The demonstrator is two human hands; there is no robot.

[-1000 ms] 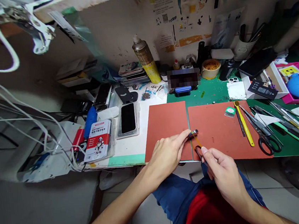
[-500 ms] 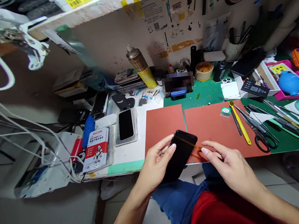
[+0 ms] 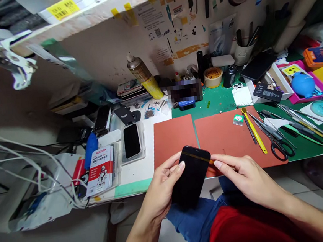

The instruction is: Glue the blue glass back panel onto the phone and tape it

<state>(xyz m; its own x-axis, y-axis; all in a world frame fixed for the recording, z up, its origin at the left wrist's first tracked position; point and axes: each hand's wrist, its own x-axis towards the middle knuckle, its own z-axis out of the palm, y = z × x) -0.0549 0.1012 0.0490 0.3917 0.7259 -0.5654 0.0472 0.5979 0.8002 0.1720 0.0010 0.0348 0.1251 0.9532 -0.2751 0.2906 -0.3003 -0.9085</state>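
Observation:
My left hand (image 3: 162, 184) grips a black smartphone (image 3: 191, 177) along its left side, thumb lying on the dark screen. The phone is tilted above my lap at the bench's front edge. A thin strip of amber tape (image 3: 195, 157) runs across the upper part of the screen and past its right edge. There, the thumb and index finger of my right hand (image 3: 246, 175) are closed on the tape's end. Behind the phone lie two reddish-brown mats (image 3: 174, 131). The phone's back and my left fingertips are hidden.
On the right mat lie a yellow-handled tool (image 3: 255, 132), black-handled scissors (image 3: 279, 147) and a small green-labelled piece (image 3: 238, 119). Several tweezers lie farther right. Another phone (image 3: 131, 140) rests on a clear case at left, beside a battery box (image 3: 101, 169). A spray can (image 3: 145, 76) stands behind.
My right hand has come closer to the phone's right edge, and the tape lies straighter across the screen. The phone has shifted slightly left and down in view; the camera view has also shifted.

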